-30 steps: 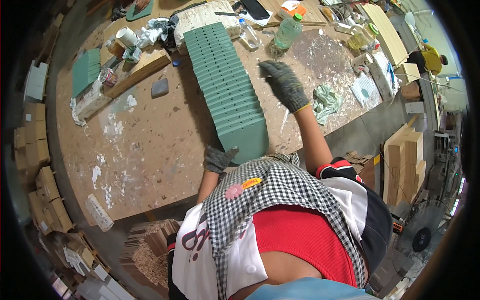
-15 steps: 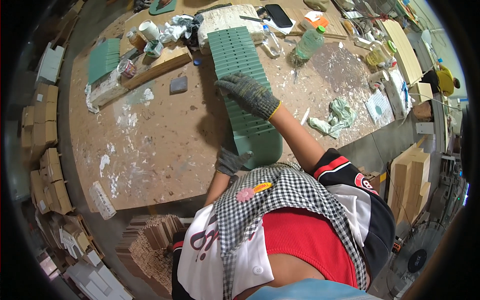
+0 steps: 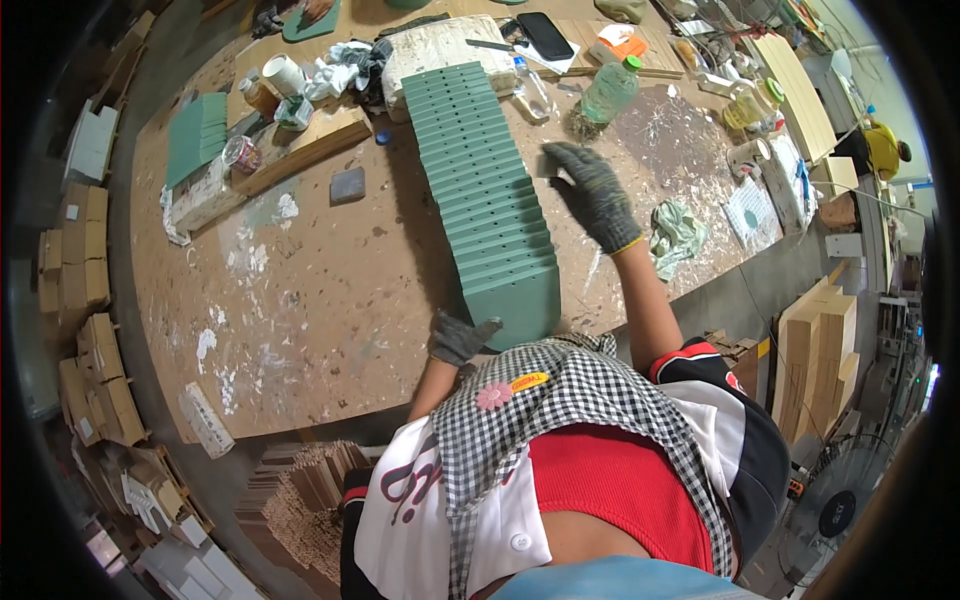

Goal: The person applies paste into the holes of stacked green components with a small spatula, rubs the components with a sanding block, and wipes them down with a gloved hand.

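Observation:
A long row of overlapping green boards (image 3: 490, 210), fanned like steps and dotted with small dark holes, runs away from me across the table. Its near end is one wider, rounded green face (image 3: 520, 305). My left hand (image 3: 462, 338), in a dark grey glove, grips the near left corner, thumb laid over the top. To the right of the row, lifted off it, is my right hand (image 3: 597, 200), gloved as well. Its fingers curl around a small greyish piece, mostly hidden, whose kind I cannot make out. A flat grey block (image 3: 348, 186) lies left of the boards.
The far end rests against a paint-spattered white block (image 3: 445, 45). Bottles, including a green one (image 3: 610, 92), stand beyond my right hand, near a pale cloth (image 3: 680, 238). More green boards (image 3: 197, 140) lie far left. Another person's hand (image 3: 318, 10) shows at the top.
My right hand has come up off the boards and swung right, beside the row. My left hand stays at the near corner. The view has shifted slightly.

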`<state>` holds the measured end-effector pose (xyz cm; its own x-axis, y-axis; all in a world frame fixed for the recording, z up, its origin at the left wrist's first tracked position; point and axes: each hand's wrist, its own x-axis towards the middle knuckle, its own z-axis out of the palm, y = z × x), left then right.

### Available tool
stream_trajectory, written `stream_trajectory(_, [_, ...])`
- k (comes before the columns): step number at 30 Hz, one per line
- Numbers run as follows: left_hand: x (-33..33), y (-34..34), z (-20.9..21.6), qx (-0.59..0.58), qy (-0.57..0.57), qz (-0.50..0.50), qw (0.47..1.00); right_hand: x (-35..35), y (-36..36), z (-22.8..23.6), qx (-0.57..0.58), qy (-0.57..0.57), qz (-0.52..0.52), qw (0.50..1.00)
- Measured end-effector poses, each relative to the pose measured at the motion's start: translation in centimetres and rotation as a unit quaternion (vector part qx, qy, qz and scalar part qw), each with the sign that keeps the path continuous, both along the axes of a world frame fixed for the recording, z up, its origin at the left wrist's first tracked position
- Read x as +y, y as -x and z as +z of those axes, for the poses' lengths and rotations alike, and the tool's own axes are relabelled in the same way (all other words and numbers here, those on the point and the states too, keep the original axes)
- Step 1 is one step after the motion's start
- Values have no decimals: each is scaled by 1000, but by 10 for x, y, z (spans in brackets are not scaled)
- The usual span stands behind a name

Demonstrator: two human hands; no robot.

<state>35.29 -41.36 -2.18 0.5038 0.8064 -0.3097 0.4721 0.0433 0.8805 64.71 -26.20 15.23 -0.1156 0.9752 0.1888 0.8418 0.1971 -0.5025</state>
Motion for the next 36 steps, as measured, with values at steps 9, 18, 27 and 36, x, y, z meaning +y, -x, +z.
stream_trajectory(9, [20, -11, 53, -33, -67, 24, 997, 26, 106, -23, -4, -14, 190, 982])
stream_trajectory(18, [-7, 0, -8, 90, 21, -27, 995, -6, -26, -10, -37, -6, -16, 999])
stream_trajectory(27, [-3, 1, 4, -34, 40, 23, 998, 24, 22, -3, 59, -18, 79, 995])
stream_trajectory(36, [14, -9, 27, -69, -70, 14, 995, 55, 108, -27, 25, 14, 247, 969])
